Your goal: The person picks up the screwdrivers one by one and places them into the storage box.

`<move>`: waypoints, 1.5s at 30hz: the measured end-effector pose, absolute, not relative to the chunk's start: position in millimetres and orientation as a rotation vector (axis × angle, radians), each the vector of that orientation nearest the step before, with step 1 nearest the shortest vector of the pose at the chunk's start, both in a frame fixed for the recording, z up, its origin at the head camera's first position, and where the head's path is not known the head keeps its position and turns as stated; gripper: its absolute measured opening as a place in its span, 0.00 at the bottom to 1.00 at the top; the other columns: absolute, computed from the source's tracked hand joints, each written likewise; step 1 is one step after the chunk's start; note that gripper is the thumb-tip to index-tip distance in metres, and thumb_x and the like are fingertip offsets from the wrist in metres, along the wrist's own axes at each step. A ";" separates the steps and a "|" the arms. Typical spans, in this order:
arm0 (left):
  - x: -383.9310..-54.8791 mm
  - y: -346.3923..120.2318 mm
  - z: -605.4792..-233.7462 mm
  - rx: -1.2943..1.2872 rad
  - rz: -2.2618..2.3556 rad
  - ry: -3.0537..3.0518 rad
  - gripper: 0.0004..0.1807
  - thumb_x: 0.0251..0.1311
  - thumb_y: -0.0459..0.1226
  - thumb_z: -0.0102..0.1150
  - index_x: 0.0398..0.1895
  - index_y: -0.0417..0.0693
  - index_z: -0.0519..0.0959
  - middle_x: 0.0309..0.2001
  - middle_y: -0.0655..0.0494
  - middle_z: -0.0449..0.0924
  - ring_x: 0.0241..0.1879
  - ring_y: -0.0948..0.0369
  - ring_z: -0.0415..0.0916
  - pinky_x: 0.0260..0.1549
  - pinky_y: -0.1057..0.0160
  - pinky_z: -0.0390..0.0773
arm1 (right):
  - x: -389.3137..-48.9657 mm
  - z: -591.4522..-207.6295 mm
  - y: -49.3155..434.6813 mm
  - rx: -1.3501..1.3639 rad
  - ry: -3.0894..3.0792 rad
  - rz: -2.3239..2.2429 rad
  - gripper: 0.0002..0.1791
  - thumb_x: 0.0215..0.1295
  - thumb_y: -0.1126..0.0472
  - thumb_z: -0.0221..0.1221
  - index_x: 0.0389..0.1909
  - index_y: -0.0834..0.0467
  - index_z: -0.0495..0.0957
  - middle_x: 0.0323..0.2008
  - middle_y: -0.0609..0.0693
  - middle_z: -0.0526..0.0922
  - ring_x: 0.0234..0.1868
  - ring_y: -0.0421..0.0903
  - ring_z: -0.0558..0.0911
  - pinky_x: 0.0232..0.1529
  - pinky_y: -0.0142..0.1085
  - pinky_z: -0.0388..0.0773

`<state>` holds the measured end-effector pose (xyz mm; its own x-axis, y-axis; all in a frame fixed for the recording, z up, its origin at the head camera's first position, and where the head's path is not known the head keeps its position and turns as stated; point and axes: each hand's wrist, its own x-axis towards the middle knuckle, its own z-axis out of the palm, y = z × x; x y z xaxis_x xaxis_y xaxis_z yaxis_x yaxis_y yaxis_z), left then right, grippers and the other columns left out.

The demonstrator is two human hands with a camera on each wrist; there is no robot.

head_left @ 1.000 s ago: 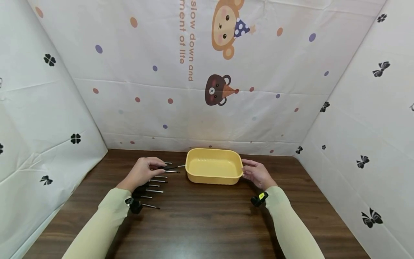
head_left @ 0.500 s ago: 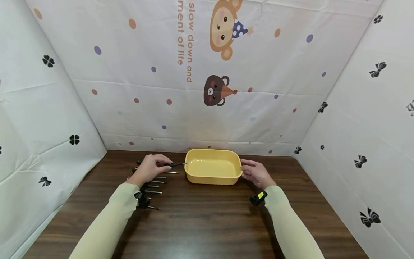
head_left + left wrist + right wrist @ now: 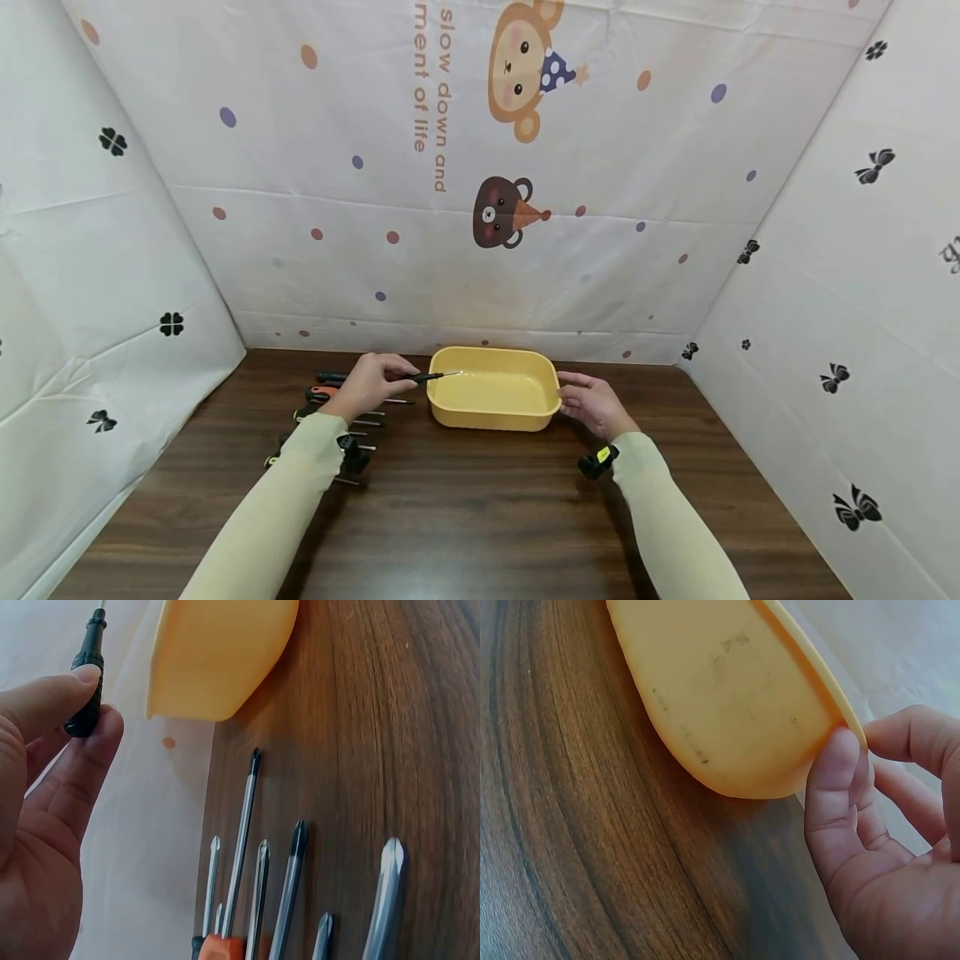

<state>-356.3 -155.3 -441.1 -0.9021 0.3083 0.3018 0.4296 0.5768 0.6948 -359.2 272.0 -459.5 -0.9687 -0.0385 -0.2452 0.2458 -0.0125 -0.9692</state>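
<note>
The bench (image 3: 480,517) carries everything, its far edge running along the patterned wall cloth (image 3: 450,283). Near that edge, roughly midway between the bench's left and right edges, the yellow box (image 3: 491,419) stands upright; the only tool that shows at it is the one in hand, so I judge the work to be near its start.

Left of the box, a row of screwdrivers (image 3: 289,889) lies side by side, from near the far edge towards the near one, tips facing the right edge. Among them is an orange-handled screwdriver (image 3: 320,393). The left sleeve (image 3: 277,492) covers part of the row, so I cannot count it; these seem to be what is left.

The right hand (image 3: 592,404) holds the box's right end, fingers bent, thumb against the outer wall and forefinger at the rim. The left hand (image 3: 375,385) has thumb and fingers clamped on the handle of a small black screwdriver (image 3: 90,656). That tool's thin shaft reaches over the box's left rim; bringing it there looks done, setting it down not yet. Whether it touches the rim I cannot tell.
</note>
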 end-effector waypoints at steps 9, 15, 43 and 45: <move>-362.0 -144.5 -439.7 -0.637 -1.246 -2.670 0.09 0.61 0.37 0.72 0.44 0.52 0.90 0.45 0.55 0.89 0.43 0.60 0.86 0.43 0.58 0.87 | -358.1 -456.1 269.0 0.246 2.066 -2.088 0.30 0.69 0.71 0.61 0.71 0.63 0.71 0.32 0.47 0.88 0.26 0.39 0.84 0.35 0.31 0.85; -368.1 -137.9 -437.8 -0.655 -1.265 -2.666 0.08 0.61 0.37 0.72 0.44 0.50 0.90 0.45 0.52 0.89 0.43 0.59 0.86 0.45 0.57 0.87 | -358.9 -456.3 269.5 0.256 2.069 -2.079 0.30 0.68 0.71 0.62 0.71 0.63 0.71 0.32 0.48 0.88 0.26 0.39 0.83 0.34 0.31 0.85; -385.1 -93.7 -436.4 -0.772 -1.245 -2.699 0.07 0.58 0.36 0.75 0.40 0.51 0.92 0.43 0.55 0.90 0.45 0.57 0.85 0.47 0.56 0.86 | -361.8 -457.5 270.0 0.265 2.050 -2.094 0.30 0.67 0.71 0.61 0.71 0.63 0.71 0.34 0.50 0.88 0.27 0.39 0.84 0.34 0.31 0.85; -385.9 -89.4 -435.8 -0.783 -1.228 -2.712 0.07 0.57 0.36 0.75 0.40 0.51 0.92 0.43 0.55 0.90 0.46 0.57 0.85 0.47 0.56 0.85 | -362.3 -458.0 270.7 0.266 2.051 -2.091 0.30 0.67 0.70 0.62 0.71 0.64 0.71 0.34 0.49 0.88 0.28 0.40 0.84 0.34 0.31 0.85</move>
